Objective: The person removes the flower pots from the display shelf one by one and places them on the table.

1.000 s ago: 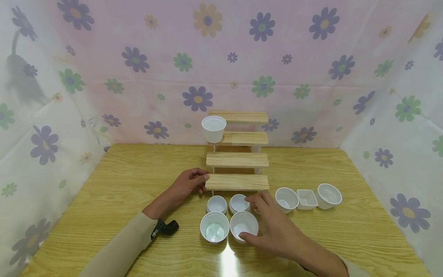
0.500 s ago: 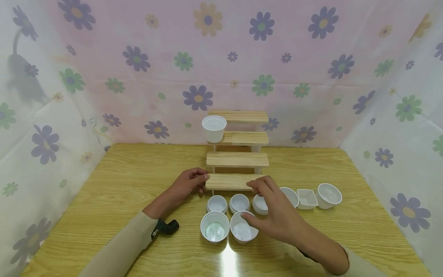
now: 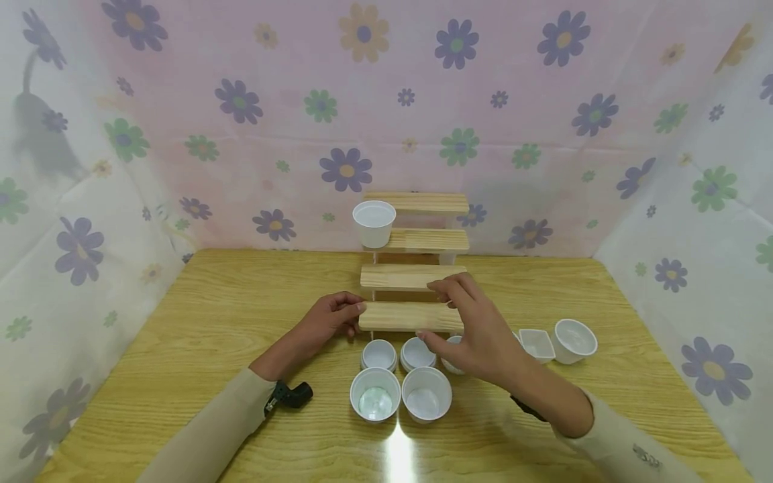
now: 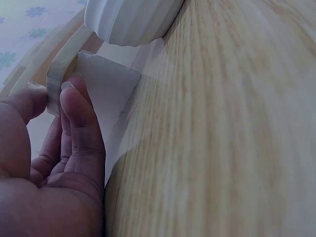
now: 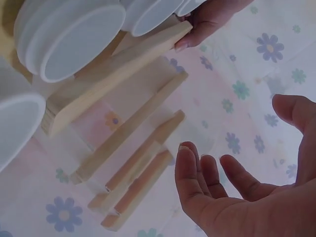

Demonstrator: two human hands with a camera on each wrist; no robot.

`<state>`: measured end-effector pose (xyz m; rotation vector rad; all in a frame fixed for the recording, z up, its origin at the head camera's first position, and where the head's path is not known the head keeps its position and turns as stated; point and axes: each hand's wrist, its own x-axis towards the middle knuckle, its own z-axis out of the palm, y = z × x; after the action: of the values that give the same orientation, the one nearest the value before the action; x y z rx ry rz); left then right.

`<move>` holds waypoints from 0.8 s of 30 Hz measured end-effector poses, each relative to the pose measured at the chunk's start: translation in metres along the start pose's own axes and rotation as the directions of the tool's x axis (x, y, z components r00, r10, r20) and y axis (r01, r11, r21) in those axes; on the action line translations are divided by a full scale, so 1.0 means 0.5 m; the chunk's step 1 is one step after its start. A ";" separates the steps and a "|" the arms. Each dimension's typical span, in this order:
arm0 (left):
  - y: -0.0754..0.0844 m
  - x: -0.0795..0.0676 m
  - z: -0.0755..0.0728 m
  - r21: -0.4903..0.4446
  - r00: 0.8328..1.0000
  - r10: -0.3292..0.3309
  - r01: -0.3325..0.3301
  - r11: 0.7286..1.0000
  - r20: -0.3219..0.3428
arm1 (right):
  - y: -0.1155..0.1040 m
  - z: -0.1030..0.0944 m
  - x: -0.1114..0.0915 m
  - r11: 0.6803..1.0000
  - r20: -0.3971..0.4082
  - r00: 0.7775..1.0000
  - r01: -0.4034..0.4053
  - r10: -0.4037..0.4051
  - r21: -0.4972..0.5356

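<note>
A stepped wooden rack (image 3: 410, 276) with several boards stands mid-table. At the left end of its lowest board (image 3: 410, 316), my left hand (image 3: 326, 322) pinches the wood between thumb and fingers, as the left wrist view shows up close. My right hand (image 3: 477, 329) hovers over the right side of the lower boards, fingers apart and loosely bent, holding nothing. In front of the rack are small white bowls (image 3: 379, 355) and two larger white cups (image 3: 375, 396) (image 3: 426, 394). One white cup (image 3: 374, 225) sits at the left end of the second board from the top.
To the right on the table are a square white dish (image 3: 537, 345) and a round white cup (image 3: 575, 341); my right forearm partly hides another container beside them. A flowered cloth (image 3: 272, 134) surrounds the table at the back and sides.
My right hand has moved up and away from the front cup and bowls to over the rack's lower boards. The left hand has stayed in place.
</note>
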<state>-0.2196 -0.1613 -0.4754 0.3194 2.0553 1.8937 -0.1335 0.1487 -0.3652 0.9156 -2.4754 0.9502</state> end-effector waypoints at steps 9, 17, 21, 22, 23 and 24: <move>0.001 0.000 0.000 0.009 1.000 0.009 -0.009 1.000 0.007 | 0.017 -0.002 0.043 1.000 -0.001 1.000 0.009 -0.009 0.018; 0.000 0.001 0.001 0.013 1.000 0.004 -0.004 1.000 -0.005 | 0.029 0.000 0.079 0.999 -0.009 1.000 0.020 -0.020 0.024; 0.002 0.000 0.001 0.012 1.000 0.009 -0.009 1.000 -0.002 | 0.033 0.000 0.096 1.000 -0.014 1.000 0.011 -0.011 0.028; 0.003 0.000 0.001 0.012 1.000 0.010 -0.010 1.000 -0.001 | 0.034 0.000 0.100 0.999 -0.017 1.000 0.010 -0.010 0.031; 0.003 0.000 0.001 0.014 1.000 0.011 -0.011 1.000 0.001 | 0.035 0.000 0.104 0.999 -0.020 1.000 0.010 -0.009 0.034; 0.004 0.000 0.001 0.015 1.000 0.013 -0.013 1.000 0.001 | 0.036 0.000 0.108 0.999 -0.023 1.000 0.008 -0.007 0.036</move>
<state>-0.2194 -0.1608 -0.4735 0.3379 2.0725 1.8856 -0.1855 0.1348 -0.3465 0.9201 -2.4415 1.0004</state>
